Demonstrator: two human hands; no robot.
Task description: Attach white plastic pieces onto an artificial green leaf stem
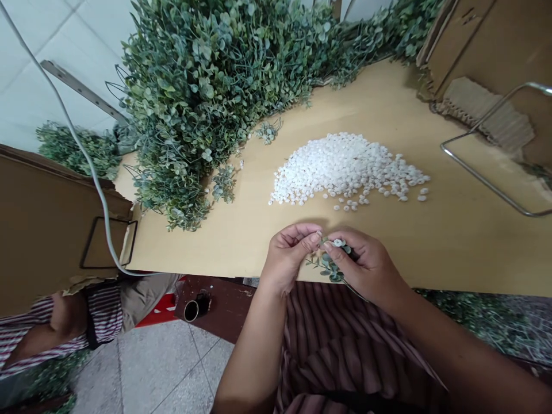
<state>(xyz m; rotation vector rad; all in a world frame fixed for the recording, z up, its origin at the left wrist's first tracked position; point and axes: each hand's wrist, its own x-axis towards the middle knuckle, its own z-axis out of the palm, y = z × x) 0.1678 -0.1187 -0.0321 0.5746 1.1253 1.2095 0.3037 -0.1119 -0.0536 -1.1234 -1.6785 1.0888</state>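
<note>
Close to the table's front edge, my two hands meet at the fingertips. My left hand [291,250] is closed, with thumb and forefinger pinching a small white piece [318,233], mostly covered by the fingers. My right hand [364,261] is closed around an artificial leaf sprig [331,268], whose green leaves hang below the fingers. A white disc-like piece [339,242] shows at the sprig's top, beside my right thumb. Beyond my hands lies a heap of small white pieces [340,164], with several strays along its near side.
A tall mass of artificial greenery [202,75] covers the table's back left. Cardboard boxes [509,46] flank both sides, with a bent metal rod [483,177] at right. A white cable [92,172] hangs at left. A dark mug [192,310] stands lower left, near a person in a striped sleeve [26,330].
</note>
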